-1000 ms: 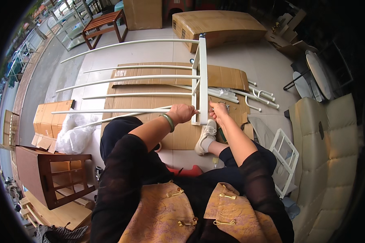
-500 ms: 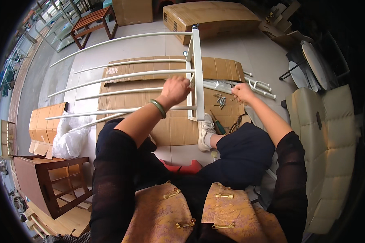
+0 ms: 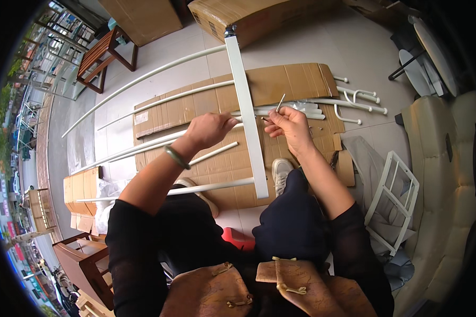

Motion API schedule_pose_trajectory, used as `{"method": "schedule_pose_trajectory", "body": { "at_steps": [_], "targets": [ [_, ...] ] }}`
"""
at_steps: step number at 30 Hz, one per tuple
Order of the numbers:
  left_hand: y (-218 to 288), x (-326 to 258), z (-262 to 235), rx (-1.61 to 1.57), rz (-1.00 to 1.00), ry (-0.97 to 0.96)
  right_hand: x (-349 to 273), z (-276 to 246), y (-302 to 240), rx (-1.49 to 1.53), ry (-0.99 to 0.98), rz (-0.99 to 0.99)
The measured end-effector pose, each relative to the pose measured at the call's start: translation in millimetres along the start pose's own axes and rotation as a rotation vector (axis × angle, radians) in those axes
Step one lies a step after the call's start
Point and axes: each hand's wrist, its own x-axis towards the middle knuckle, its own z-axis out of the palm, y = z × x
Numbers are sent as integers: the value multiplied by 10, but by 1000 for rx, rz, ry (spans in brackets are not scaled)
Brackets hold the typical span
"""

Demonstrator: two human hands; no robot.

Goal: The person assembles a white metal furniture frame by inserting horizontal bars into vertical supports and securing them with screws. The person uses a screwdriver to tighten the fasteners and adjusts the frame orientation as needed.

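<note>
A white metal frame lies in front of me: one flat white crossbar (image 3: 246, 113) running away from me, with several long white rods (image 3: 158, 100) fanning out to its left. My left hand (image 3: 209, 129) is closed around one rod just left of the crossbar. My right hand (image 3: 288, 122) pinches a thin metal bolt or key (image 3: 281, 103) just right of the crossbar. Flattened brown cardboard (image 3: 296, 82) lies under the frame. My white shoe (image 3: 281, 174) rests on the cardboard below my right hand.
More white tubes (image 3: 357, 100) lie on the floor to the right. A small white ladder-like frame (image 3: 394, 201) leans by a cream sofa (image 3: 439, 174). Cardboard boxes (image 3: 248, 16) stand ahead, wooden furniture (image 3: 103, 55) at the upper left, and another wooden piece (image 3: 82, 267) at the lower left.
My view has tilted down and closer to the frame. My right hand came back from the loose parts on the right to the crossbar, holding the thin metal piece. My left hand stays on the rod.
</note>
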Motion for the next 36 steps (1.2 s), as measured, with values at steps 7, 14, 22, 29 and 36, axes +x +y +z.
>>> {"method": "schedule_pose_trajectory", "body": {
  "at_steps": [7,14,22,29,36],
  "targets": [
    [-102,-15,-48,-38,5,-28,197,21,53,-178,-7,-14],
    [-98,15,-26,-82,47,8,261,22,-44,-302,-24,-19],
    [-95,26,-22,-61,49,15,280,16,-132,-508,-83,-157],
    [-84,28,-23,-53,56,15,375,-65,35,-551,-183,-506],
    [-67,34,-42,-40,20,6,273,6,262,-430,11,-291]
  ]
}}
